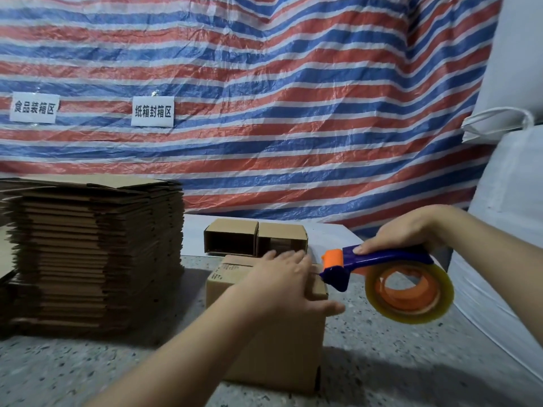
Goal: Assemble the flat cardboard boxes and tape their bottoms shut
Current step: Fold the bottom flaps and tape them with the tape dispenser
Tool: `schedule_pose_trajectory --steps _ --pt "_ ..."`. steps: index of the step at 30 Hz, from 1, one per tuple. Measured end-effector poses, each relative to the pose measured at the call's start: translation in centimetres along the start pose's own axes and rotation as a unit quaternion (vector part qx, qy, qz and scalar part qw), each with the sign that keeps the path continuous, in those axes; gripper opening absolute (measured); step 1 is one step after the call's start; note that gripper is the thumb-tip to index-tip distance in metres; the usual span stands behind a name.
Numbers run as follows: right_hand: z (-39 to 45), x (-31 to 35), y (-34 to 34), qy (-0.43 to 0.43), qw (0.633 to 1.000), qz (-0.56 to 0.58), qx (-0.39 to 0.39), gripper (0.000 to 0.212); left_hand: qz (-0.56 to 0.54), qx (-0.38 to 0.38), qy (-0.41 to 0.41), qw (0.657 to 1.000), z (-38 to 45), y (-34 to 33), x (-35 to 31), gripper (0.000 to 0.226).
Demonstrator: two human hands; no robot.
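Soft, even indoor light fills the scene, moderately bright, with no glare on the striped red, white and blue plastic tarp [264,98]. The speckled grey stone desk [382,362] carries a broad dim shadow to the right of the upright brown cardboard box [264,348], and another lies beside the tall stack of flat brown cardboard sheets [94,254], so light seems to come from the upper left. The left hand [279,286] is smeared by motion blur at the fingertips. Wide-angle distortion bends the tarp's stripes near the edges. The white printed signs [152,111] read sharply.

Striped tarp [264,83] with two paper signs [152,111]
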State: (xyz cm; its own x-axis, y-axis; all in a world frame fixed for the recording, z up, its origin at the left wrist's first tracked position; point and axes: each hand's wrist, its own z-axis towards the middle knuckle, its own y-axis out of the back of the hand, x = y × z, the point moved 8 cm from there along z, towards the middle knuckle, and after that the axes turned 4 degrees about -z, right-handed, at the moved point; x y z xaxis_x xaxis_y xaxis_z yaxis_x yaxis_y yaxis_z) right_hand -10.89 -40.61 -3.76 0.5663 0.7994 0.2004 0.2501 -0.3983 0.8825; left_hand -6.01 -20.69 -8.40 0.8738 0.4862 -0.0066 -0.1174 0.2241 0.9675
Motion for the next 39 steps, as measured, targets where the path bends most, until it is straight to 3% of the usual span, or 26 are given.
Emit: schedule_pose_trajectory --steps 4,8,10,12,15,17,19,24,30,33,34,36,39 --pt "0.2 -1.0 -0.2 0.012 0.999 0.023 0.021 0.085 0.016 -0.012 0.013 1.000 0.4 -1.1 0.4 0.088" --pt "-0.4 -3.9 0.2 0.009 0.999 0.021 0.043 0.100 0.015 -0.020 -0.001 1.000 0.6 -1.1 0.4 0.089" --pt "-0.8 -4.8 -0.4 -0.004 0.999 -0.001 0.054 0.097 0.005 -0.006 -0.010 1.000 0.5 -1.3 0.3 0.091" --pt "-0.8 -3.9 -1.6 -0.022 0.996 -0.053 0.062 0.086 -0.006 0.009 -0.020 1.000 0.4 -1.3 0.3 0.088" --pt "0.6 -0.7 -3.2 -0.033 0.987 -0.155 0.006 0.068 -0.009 0.017 -0.022 1.000 0.4 -1.1 0.3 0.082" --pt "1.7 0.6 -5.0 -0.038 0.960 -0.275 -0.023 0.067 -0.006 0.014 -0.019 1.000 0.3 -1.1 0.1 0.080" --pt "2.8 0.1 -7.1 -0.049 0.945 -0.321 -0.053 0.065 -0.003 0.017 -0.016 1.000 0.1 -1.2 -0.1 0.079" --pt "4.1 -2.4 -9.3 -0.033 0.941 -0.223 -0.253 0.059 -0.003 0.021 -0.014 1.000 0.3 -1.1 -0.1 0.080" --pt "4.7 -5.1 -13.8 -0.063 0.920 -0.195 -0.335 0.070 -0.002 0.020 -0.016 1.000 0.3 -1.3 0.0 0.081" --pt "3.0 -4.7 -12.5 -0.094 0.913 -0.158 -0.365 0.079 -0.004 0.022 -0.014 1.000 0.3 -1.2 0.0 0.081" --pt "2.2 -3.8 -11.5 -0.066 0.904 -0.131 -0.401 0.077 -0.005 0.024 -0.013 1.000 0.3 -1.2 0.0 0.081" --pt "0.5 -1.5 -10.2 0.062 0.902 0.045 -0.424 0.077 -0.005 0.029 -0.011 1.000 0.2 -1.2 -0.1 0.081" --pt "-1.4 3.3 -11.0 0.234 0.857 0.348 -0.301 0.084 -0.002 0.037 -0.007 0.999 0.2 -1.2 -0.2 0.083"
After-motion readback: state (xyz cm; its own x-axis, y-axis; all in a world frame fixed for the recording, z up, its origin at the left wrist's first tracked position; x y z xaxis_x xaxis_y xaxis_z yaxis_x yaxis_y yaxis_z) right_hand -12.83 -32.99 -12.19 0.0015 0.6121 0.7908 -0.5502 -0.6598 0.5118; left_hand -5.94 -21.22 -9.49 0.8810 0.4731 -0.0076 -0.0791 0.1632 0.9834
